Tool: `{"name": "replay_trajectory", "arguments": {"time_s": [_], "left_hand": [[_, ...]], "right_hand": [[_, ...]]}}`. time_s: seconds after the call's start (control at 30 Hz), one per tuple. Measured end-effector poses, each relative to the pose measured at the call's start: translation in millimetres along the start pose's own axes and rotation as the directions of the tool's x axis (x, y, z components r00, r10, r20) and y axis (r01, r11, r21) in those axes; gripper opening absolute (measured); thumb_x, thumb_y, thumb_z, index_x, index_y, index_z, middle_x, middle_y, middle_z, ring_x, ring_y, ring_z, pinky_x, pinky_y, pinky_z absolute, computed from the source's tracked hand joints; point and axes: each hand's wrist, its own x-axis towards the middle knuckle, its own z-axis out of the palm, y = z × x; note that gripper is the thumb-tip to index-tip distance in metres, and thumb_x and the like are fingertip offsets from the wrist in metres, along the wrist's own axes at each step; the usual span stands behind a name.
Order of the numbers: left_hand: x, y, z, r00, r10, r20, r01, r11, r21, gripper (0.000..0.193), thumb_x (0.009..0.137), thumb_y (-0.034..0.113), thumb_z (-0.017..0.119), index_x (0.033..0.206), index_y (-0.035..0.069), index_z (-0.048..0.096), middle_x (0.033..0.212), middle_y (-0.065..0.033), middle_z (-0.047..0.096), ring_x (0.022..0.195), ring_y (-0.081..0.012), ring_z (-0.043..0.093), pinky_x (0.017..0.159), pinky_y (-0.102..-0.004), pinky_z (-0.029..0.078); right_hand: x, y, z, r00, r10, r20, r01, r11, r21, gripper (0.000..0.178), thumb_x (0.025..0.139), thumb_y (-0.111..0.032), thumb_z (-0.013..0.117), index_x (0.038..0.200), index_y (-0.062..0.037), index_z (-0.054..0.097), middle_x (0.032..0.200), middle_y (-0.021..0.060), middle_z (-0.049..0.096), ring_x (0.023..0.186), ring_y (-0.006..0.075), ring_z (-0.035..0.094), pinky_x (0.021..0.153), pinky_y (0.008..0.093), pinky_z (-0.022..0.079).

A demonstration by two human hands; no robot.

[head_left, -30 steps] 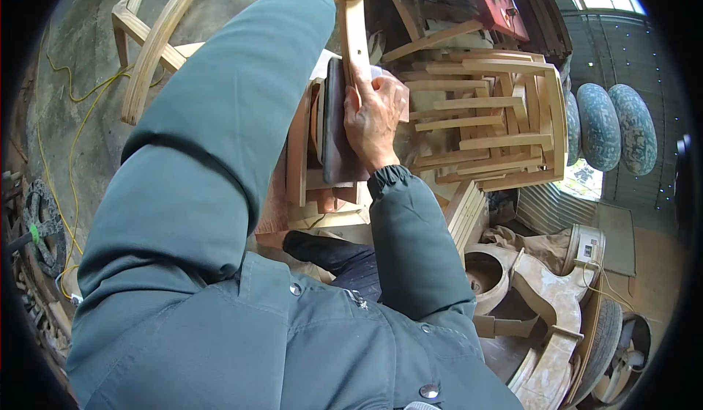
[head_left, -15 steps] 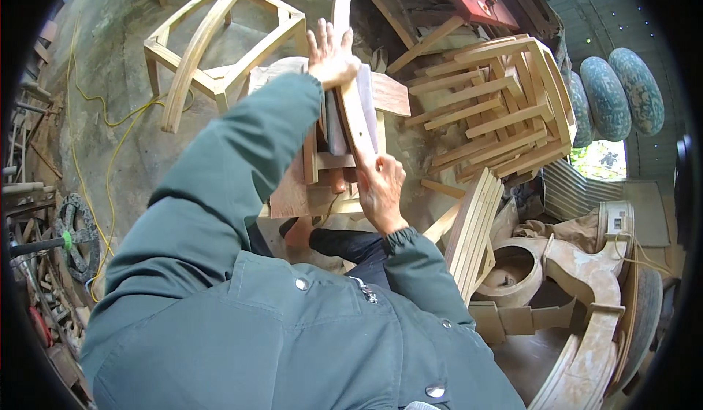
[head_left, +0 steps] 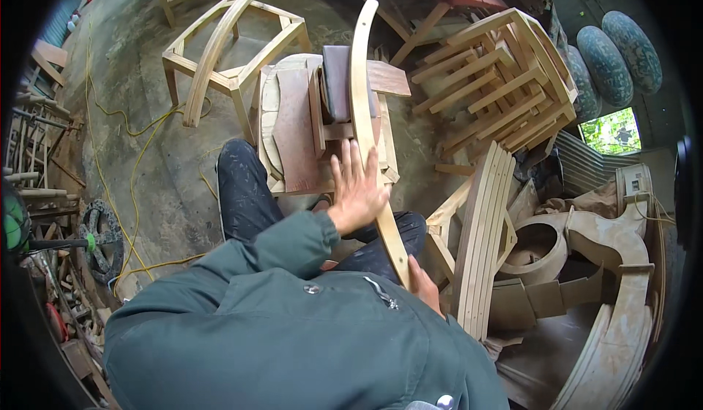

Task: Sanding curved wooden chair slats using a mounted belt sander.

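A curved, pale wooden strip (head_left: 364,109) with small holes runs from the far middle down toward my lap. My left hand (head_left: 359,194) lies flat on its near half, palm down, fingers stretched out and apart. At the strip's near end, my right hand (head_left: 425,285) is closed round the wood; its fingers are partly hidden. Under the far part of the strip, a dark grey-brown block with a smooth flat face (head_left: 337,84) stands on a low wooden stand (head_left: 293,128). The strip seems to rest along that block; contact is hard to judge.
A wooden chair frame (head_left: 245,73) with a curved piece across it stands at the far left. Slatted frames (head_left: 505,80) are stacked at the right, near bundled strips (head_left: 483,241). A yellow cord (head_left: 106,183) trails over the floor on the left.
The curved strip has slid toward me, its far end now in view. My left hand has come back from the block to above my lap, and my right hand has moved nearer my body.
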Motion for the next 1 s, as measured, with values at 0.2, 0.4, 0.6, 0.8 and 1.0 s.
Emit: {"name": "replay_trajectory", "arguments": {"time_s": [0.2,0.4,0.6,0.8,1.0], "left_hand": [[-46,7,1,0.987,-0.027,0.157,0.067,0.964,-0.258,0.106,0.089,0.040,0.073,0.165,0.001,0.011,0.165,-0.0397,0.010,0.156,-0.0536,0.006,0.121,-0.0698,0.012],[-8,-37,-6,0.993,-0.050,-0.109,-0.009,0.878,-0.479,0.102,0.090,0.030,0.073,0.164,-0.001,0.011,0.164,-0.0386,0.013,0.151,-0.0524,0.023,0.124,-0.0532,0.024],[-15,-78,-41,0.984,-0.143,-0.102,0.070,0.850,-0.523,0.086,0.090,0.021,0.072,0.160,0.002,0.026,0.162,-0.0349,0.020,0.149,-0.0500,0.030,0.123,-0.0508,0.030],[-29,-111,-50,0.967,-0.246,-0.066,0.181,0.848,-0.498,0.069,0.093,0.018,0.069,0.153,-0.001,0.041,0.157,-0.0306,0.036,0.147,-0.0442,0.037,0.123,-0.0458,0.031],[-35,-107,-56,0.983,-0.171,-0.063,0.114,0.845,-0.522,0.063,0.093,0.017,0.068,0.150,0.001,0.046,0.152,-0.0254,0.045,0.138,-0.0397,0.051,0.117,-0.0432,0.041]], "right_hand": [[-61,25,-18,1.000,0.008,0.008,-0.007,0.991,-0.137,0.080,0.079,-0.022,0.081,0.153,-0.0177,0.051,0.093,0.0151,0.066,0.079,0.0350,0.070,0.068,0.0435,0.057],[73,-25,-14,0.996,-0.068,-0.057,0.058,0.985,-0.162,0.077,0.088,-0.030,0.080,0.156,-0.0189,0.047,0.095,0.0154,0.063,0.080,0.0360,0.068,0.067,0.0451,0.056],[257,-79,-9,1.000,0.024,0.015,-0.023,0.999,-0.029,0.067,0.100,-0.035,0.067,0.157,-0.0091,0.043,0.127,0.0299,0.067,0.116,0.0426,0.069,0.095,0.0432,0.054],[401,-123,-8,0.965,0.155,0.211,-0.243,0.826,0.508,0.046,0.107,-0.041,0.054,0.144,-0.0145,0.059,0.069,0.0047,0.057,0.052,0.0143,0.058,0.045,0.0320,0.049],[398,-121,0,0.992,0.053,0.117,-0.103,0.873,0.476,0.044,0.107,-0.039,0.055,0.141,-0.0112,0.061,0.065,0.0033,0.059,0.050,0.0130,0.059,0.044,0.0318,0.048]]}}
